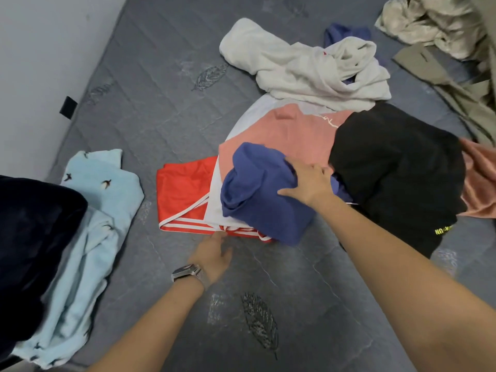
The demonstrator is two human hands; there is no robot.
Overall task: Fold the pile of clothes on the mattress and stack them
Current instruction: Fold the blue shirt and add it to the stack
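Note:
A pile of clothes lies on the grey mattress (161, 108). A crumpled blue garment (255, 191) sits on top of a pink and white one (284, 132), with red shorts with white stripes (185, 194) underneath. My right hand (308, 181) rests on the blue garment, its fingers gripping the cloth. My left hand (214, 253), with a watch on its wrist, touches the near edge of the red shorts with fingers spread. A black garment (397, 170) lies to the right of the pile.
A cream sweatshirt (303, 65) lies behind the pile. A light blue garment (94, 210) and a dark navy one (29, 237) lie at the left. Beige and olive cloth (440, 30) fills the far right. A wall (40, 63) borders the mattress on the left.

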